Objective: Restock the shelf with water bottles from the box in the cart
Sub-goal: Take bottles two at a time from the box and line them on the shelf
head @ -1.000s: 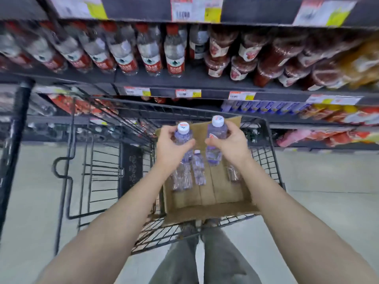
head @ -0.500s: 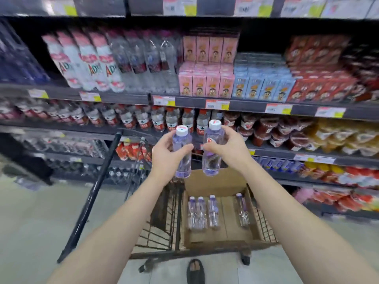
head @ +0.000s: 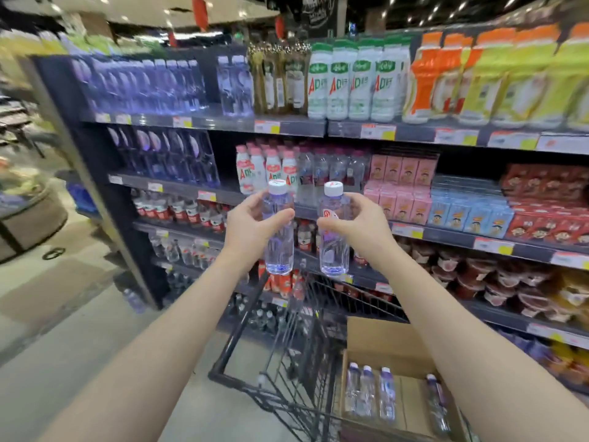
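Observation:
I hold two clear water bottles with white caps upright at chest height in front of the shelves. My left hand [head: 251, 226] grips the left water bottle [head: 279, 247] around its middle. My right hand [head: 358, 223] grips the right water bottle [head: 333, 247], which has a red mark on its label. Below, the cardboard box [head: 411, 397] sits in the black wire cart [head: 280, 355] with several more bottles [head: 369, 393] lying in it. Purple-tinted water bottles [head: 149, 84] fill the left of the top shelf [head: 223, 122].
Shelves of drinks run across the view: white and green bottles [head: 357, 84], orange and yellow bottles [head: 484, 78], pink and blue cartons [head: 424, 199], red packs [head: 548, 205]. A dark end panel [head: 89, 173] closes the shelving at left, with grey floor [head: 63, 314] beside it.
Both hands have lifted the two bottles higher and moved them slightly apart. My view has swung upward and to the left, bringing the top shelves into sight.

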`<state>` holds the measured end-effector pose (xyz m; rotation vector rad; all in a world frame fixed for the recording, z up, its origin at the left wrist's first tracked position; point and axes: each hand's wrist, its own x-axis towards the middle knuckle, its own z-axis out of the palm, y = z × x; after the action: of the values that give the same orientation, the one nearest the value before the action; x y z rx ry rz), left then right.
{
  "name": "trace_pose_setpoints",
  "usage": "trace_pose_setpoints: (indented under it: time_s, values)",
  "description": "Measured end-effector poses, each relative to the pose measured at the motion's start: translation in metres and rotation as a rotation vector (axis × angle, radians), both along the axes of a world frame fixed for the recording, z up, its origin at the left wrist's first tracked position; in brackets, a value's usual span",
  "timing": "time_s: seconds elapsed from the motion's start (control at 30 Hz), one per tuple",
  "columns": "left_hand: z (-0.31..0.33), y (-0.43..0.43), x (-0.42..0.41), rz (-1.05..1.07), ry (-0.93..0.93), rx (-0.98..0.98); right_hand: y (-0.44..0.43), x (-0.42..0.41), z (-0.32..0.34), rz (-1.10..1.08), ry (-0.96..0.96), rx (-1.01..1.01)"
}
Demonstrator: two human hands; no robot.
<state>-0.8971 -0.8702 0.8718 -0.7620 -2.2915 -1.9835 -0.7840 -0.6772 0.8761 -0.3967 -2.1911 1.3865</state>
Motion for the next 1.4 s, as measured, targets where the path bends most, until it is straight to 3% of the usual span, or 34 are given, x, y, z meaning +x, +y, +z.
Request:
trace_pose_setpoints:
  time_s: [0.3, 0.77, 1.03, 1.4]
  values:
    - [0.060, -0.154, -0.071, 0.122, 0.079, 0.035, -0.132, -0.108, 0.068, 0.202, 0.017, 0.077]
    - [0.105, -0.384, -0.287, 0.234, 0.166, -0.029, -0.347, -0.325, 0.124, 0.283, 0.120, 0.010]
    - [0.111, -0.410, -0.394, 0.207, 0.156, -0.011, -0.374, -0.431, 0.143, 0.245, 0.113, 0.062]
    - [0.137, -0.355, -0.567, 0.040, 0.191, 0.000, -0.328, -0.593, 0.171, 0.140, 0.193, 0.080]
